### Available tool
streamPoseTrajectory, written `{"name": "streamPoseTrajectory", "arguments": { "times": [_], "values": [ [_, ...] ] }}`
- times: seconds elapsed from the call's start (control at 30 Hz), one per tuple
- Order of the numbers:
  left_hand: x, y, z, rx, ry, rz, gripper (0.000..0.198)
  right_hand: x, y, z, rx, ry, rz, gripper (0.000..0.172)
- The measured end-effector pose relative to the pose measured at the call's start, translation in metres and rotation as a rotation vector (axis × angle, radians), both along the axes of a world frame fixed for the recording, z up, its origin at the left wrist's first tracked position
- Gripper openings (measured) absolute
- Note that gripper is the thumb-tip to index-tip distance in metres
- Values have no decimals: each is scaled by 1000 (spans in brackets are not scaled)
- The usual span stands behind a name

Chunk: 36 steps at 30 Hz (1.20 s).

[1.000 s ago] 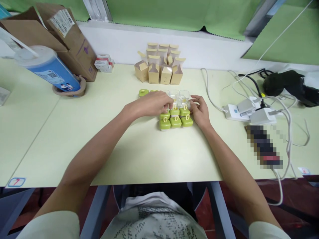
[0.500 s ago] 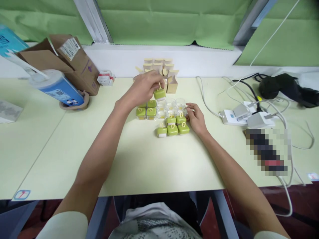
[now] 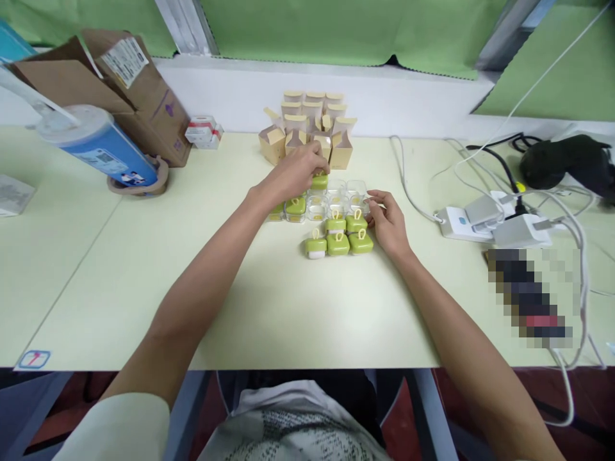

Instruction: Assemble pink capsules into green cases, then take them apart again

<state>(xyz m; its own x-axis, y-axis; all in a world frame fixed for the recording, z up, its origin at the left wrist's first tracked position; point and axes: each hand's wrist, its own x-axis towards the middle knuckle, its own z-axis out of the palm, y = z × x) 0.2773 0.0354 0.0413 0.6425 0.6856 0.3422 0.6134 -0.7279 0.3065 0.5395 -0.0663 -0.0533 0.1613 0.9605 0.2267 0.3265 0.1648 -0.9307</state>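
Note:
My left hand (image 3: 298, 169) pinches a small green case (image 3: 319, 182) at its top. That case is at the back row of clear plastic boxes (image 3: 336, 201); whether it rests in one is hidden. Just left of it, green cases (image 3: 295, 206) sit inside clear boxes, partly covered by my left wrist. My right hand (image 3: 390, 225) lies on the table at the right end of the clear boxes, fingers bent but apart, fingertips beside the last box. In front stand several loose green cases (image 3: 337, 244) with pale yellow loops on top.
Open kraft cartons (image 3: 341, 152) stand behind the boxes. At left are a blue tub (image 3: 115, 153), a cardboard box (image 3: 158, 128) and small white-and-red boxes (image 3: 204, 132). On the right lie a power strip (image 3: 456, 225), cables and a pixelated object (image 3: 528, 294).
My left hand has moved slightly right and lowered the green case toward the back row of clear boxes. My right hand stays beside them. The camera view has shifted a little.

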Motion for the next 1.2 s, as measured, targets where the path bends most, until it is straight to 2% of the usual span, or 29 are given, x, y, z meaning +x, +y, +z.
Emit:
{"name": "streamPoseTrajectory", "arguments": {
  "times": [0.37,0.57,0.7,0.97,1.07,1.2],
  "values": [
    [2,-5,1,-31,17,-9,44,-2,-2,3,-7,-2,-16,41],
    [-1,0,-7,-41,22,-33,45,0,0,-1,-2,-4,-11,41],
    [-1,-3,-9,-74,52,-35,40,-1,-1,-1,-9,-3,-18,40],
    [-4,-7,-4,-173,78,-23,28,-2,-4,3,-22,14,-15,43],
    [-6,-5,-4,-261,53,-21,26,-1,-3,2,-9,9,-1,48],
    [-6,-5,-4,-313,-14,-19,25,3,1,1,-33,-23,46,66]
  ]
}}
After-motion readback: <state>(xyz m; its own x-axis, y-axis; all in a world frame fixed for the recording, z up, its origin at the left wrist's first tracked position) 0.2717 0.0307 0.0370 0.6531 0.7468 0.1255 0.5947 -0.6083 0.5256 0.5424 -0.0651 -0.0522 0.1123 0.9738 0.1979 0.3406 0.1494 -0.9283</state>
